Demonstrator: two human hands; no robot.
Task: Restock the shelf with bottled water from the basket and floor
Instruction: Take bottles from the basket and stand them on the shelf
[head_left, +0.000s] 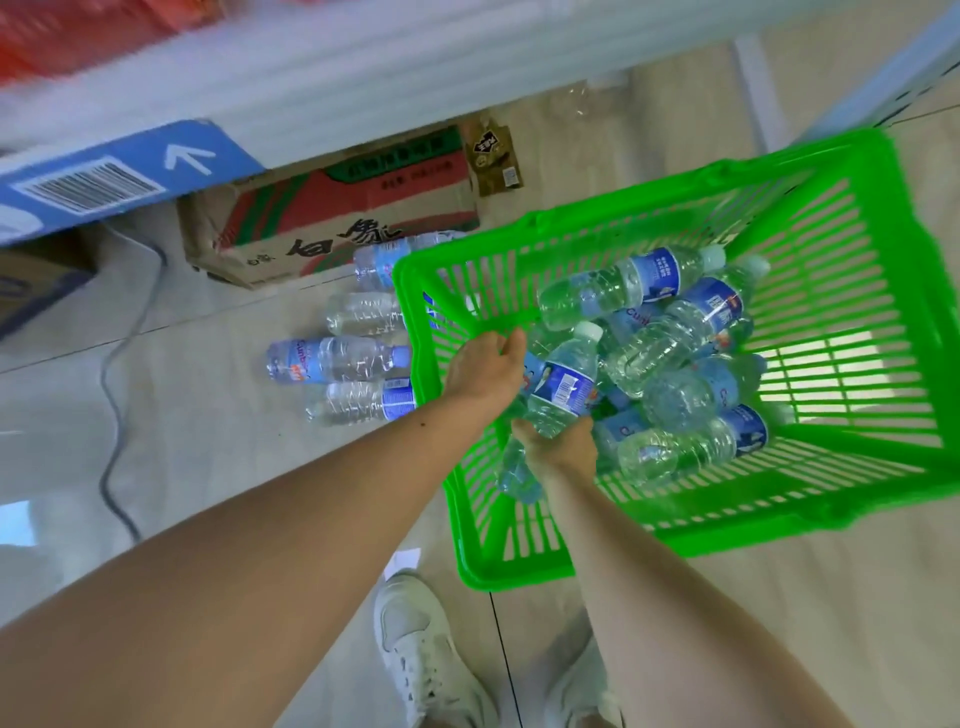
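A bright green plastic basket (857, 260) stands on the floor and holds several clear water bottles with blue labels (675, 322). My right hand (558, 447) is inside the basket, closed around the base of one upright bottle (563, 384) with a white cap. My left hand (485, 371) reaches over the basket's left rim, its fingers curled by a bottle next to the held one; what it grips is hidden. Several more bottles (332, 358) lie on the floor just left of the basket. The white shelf (311, 67) edge runs across the top, blurred.
A cardboard carton with red and green print (332, 218) sits under the shelf behind the floor bottles. A blue box with a barcode (104, 176) juts out at the left. A grey cable (117, 364) snakes over the tiles. My white shoes (415, 649) stand below the basket.
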